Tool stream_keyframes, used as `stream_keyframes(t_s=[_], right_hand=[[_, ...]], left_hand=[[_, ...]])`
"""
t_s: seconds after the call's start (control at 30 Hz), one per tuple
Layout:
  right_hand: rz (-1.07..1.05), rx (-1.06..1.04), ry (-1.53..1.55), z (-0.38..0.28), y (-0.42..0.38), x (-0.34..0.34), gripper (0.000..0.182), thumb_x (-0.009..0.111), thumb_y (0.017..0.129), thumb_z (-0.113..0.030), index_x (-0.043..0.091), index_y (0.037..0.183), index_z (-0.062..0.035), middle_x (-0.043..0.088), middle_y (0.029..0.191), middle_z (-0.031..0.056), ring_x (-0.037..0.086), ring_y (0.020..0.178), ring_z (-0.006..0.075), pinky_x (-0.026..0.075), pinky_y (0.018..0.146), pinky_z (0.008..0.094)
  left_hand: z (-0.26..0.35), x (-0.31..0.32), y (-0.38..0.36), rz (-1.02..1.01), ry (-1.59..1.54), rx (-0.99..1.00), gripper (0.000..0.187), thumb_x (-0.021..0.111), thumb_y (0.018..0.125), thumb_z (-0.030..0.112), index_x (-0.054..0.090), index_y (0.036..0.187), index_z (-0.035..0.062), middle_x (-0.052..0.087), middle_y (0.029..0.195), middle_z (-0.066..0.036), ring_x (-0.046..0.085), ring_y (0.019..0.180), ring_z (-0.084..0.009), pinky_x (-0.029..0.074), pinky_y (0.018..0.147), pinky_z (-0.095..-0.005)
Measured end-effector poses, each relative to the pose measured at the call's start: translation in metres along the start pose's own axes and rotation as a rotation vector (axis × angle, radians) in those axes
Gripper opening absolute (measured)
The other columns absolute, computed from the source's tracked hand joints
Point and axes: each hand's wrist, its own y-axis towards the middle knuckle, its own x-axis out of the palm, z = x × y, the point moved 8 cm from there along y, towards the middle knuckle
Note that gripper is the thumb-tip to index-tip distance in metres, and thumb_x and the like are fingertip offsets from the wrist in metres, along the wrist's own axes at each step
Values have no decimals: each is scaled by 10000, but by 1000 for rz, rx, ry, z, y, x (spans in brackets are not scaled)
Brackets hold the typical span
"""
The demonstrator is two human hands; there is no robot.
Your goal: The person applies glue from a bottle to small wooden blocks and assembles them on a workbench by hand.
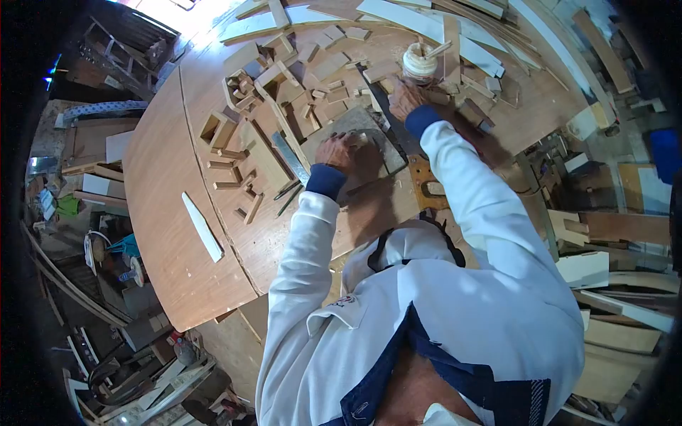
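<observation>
My left hand (pixel 339 150) rests on a grey flat slab (pixel 376 138), its fingers curled down; whatever lies under them is hidden. My right hand (pixel 407 98) is farther forward, right beside a white jar (pixel 419 65) with a wooden stick (pixel 439 49) poking out of its top. Its fingers are bent and closed, and I cannot make out what is in them. Left of my left hand lies a grey metal strip (pixel 290 155). A tan wooden piece with an oval hole (pixel 429 187) sits near the table edge, below my right forearm.
Several small wood blocks (pixel 231 128) and open wooden frames crowd the wooden table (pixel 163 184). A pale pointed strip (pixel 202 227) lies at the left. Long white-faced boards (pixel 405 21) cover the far side. Stacked timber (pixel 618 284) stands on the right, beyond the table edge.
</observation>
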Motion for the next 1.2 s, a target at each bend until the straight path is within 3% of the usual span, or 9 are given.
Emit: stream_keyframes(t_s=[0.07, 0.2, 0.43, 0.6, 0.77, 0.9, 0.93, 1.03, 1.2], right_hand=[[-65, 27, -130, 0, 21, 17, 481, 447, 813, -169, 402, 1286, -93, 569, 1114, 210, 549, 1046, 354, 436, 868, 490], [-120, 205, -15, 1, 52, 44, 429, 465, 824, -247, 462, 1249, -184, 585, 1104, 226, 560, 1017, 393, 428, 875, 496], [-366, 302, -18, 2, 72, 61, 388, 474, 801, -352, 552, 1140, -179, 623, 1036, 185, 598, 946, 357, 464, 798, 477], [-129, 306, -98, 4, 60, 47, 366, 510, 778, -332, 579, 1100, -172, 639, 953, 194, 618, 882, 353, 473, 778, 467], [135, 217, 421, -21, 9, -2, 249, 563, 799, -245, 587, 1024, -140, 648, 909, 186, 612, 855, 382, 479, 725, 444], [272, 51, 663, -36, -36, -34, 283, 570, 818, -181, 535, 1083, -88, 614, 969, 171, 612, 872, 323, 480, 763, 373], [128, 165, 867, -38, -48, -30, 322, 557, 823, -137, 480, 1128, -68, 579, 1038, 165, 586, 938, 275, 461, 801, 358], [212, 142, 1113, -37, -70, -32, 362, 554, 819, -131, 448, 1160, -75, 559, 1058, 165, 550, 996, 271, 429, 857, 359], [79, 223, 925, -29, -94, -27, 402, 589, 775, -167, 463, 1132, -34, 542, 1033, 139, 530, 1007, 246, 424, 869, 363]], left_hand=[[-5, 7, 1, 6, -11, 3, 367, 539, 785, 166, 575, 1148, 132, 566, 1179, -154, 501, 1103, -360, 421, 929, -431], [-6, 8, -1, -10, -5, -9, 367, 529, 791, 146, 568, 1155, 114, 562, 1184, -161, 493, 1119, -356, 408, 944, -435], [-13, 18, 3, 50, -10, 23, 353, 526, 778, 126, 577, 1127, 110, 591, 1129, -152, 518, 1076, -355, 426, 913, -431], [-9, 13, 2, 98, -23, 34, 318, 529, 783, 128, 593, 1094, 114, 602, 1109, -135, 533, 1040, -355, 429, 904, -434], [-3, 4, 2, 102, -74, 58, 276, 550, 788, 147, 617, 1053, 114, 617, 1079, -120, 544, 1015, -352, 437, 893, -429], [-5, 6, 0, 153, -78, 78, 246, 560, 793, 165, 631, 1021, 109, 631, 1032, -119, 556, 979, -360, 454, 869, -425], [-4, 4, 1, 152, -80, 84, 246, 560, 793, 165, 631, 1021, 109, 631, 1032, -119, 556, 979, -360, 454, 869, -425], [-1, -1, 0, 164, -116, 123, 235, 567, 788, 167, 633, 1003, 100, 636, 1004, -126, 563, 962, -367, 460, 859, -427], [-8, 4, 2, 192, -81, 94, 220, 550, 797, 176, 644, 978, 95, 644, 998, -117, 569, 960, -370, 467, 855, -425]])
